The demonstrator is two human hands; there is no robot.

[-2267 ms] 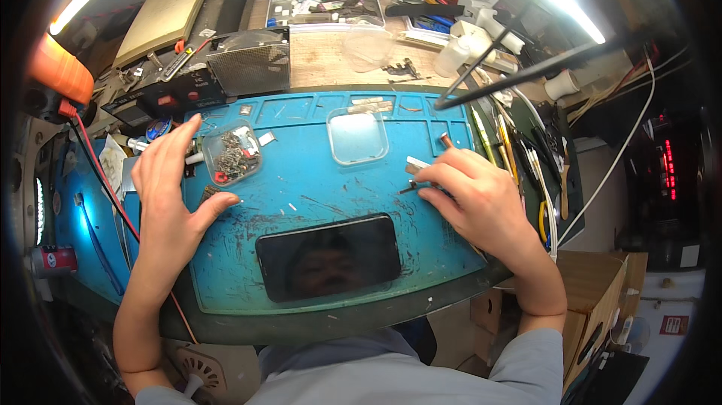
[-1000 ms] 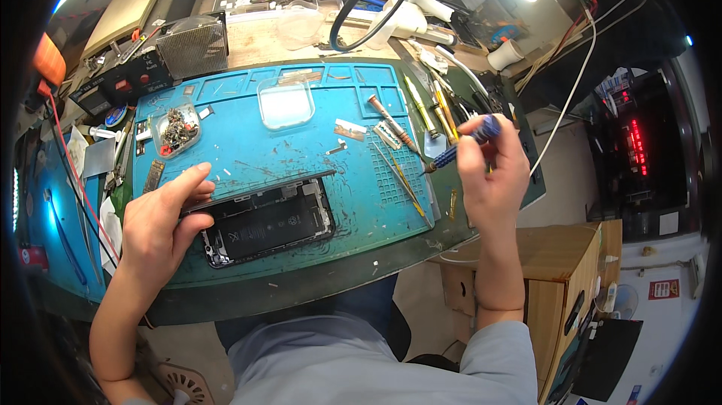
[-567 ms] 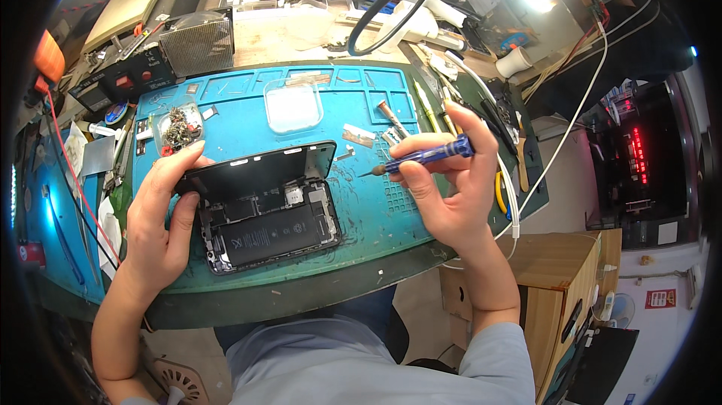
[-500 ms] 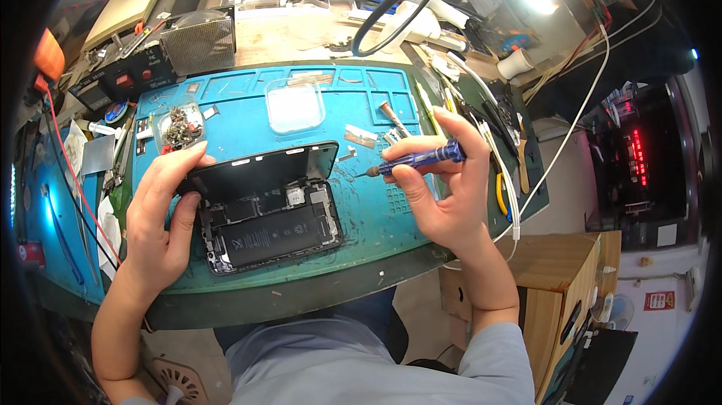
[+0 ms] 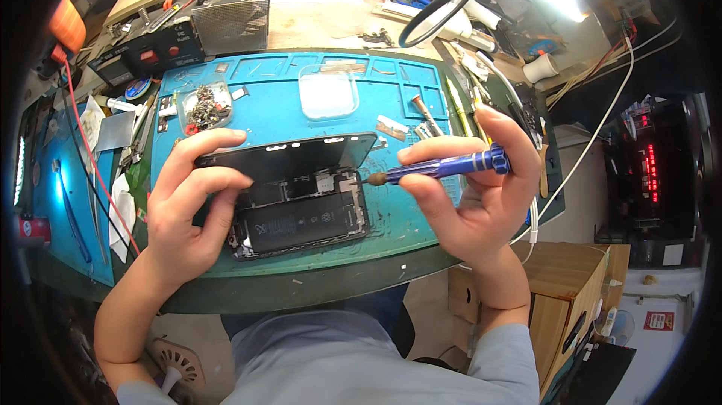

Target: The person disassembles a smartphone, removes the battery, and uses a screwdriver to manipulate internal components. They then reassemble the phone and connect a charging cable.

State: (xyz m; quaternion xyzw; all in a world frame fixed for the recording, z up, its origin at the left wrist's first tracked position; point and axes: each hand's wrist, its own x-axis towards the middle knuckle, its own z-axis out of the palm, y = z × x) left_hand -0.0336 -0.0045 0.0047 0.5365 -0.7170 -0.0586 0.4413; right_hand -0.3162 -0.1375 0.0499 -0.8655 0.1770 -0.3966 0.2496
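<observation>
An opened smartphone [image 5: 297,226] lies on the blue work mat [image 5: 406,209], its black battery and inner parts exposed. Its screen panel [image 5: 297,157] is tilted up along the far side. My left hand [image 5: 184,217] is closed at the panel's left end, one finger over the top edge, with another finger and the thumb on the inner side. Between the thumb and fingers of my right hand [image 5: 481,209] is a blue screwdriver [image 5: 444,167], held nearly level. Its tip points left, close to the phone's upper right corner; whether it touches is unclear.
Beyond the phone are a clear plastic box [image 5: 329,95] and a small container of tiny parts [image 5: 207,108]. Tweezers and tools crowd the mat's right side near a white cable [image 5: 583,157]. A power supply [image 5: 150,51] stands at the back left; a black loop [image 5: 459,0] hangs overhead.
The view has shifted, so the bench appears farther right. The screwdriver tip has come closer to the phone's right end. My left fingers have curled further over the panel, which leans lower.
</observation>
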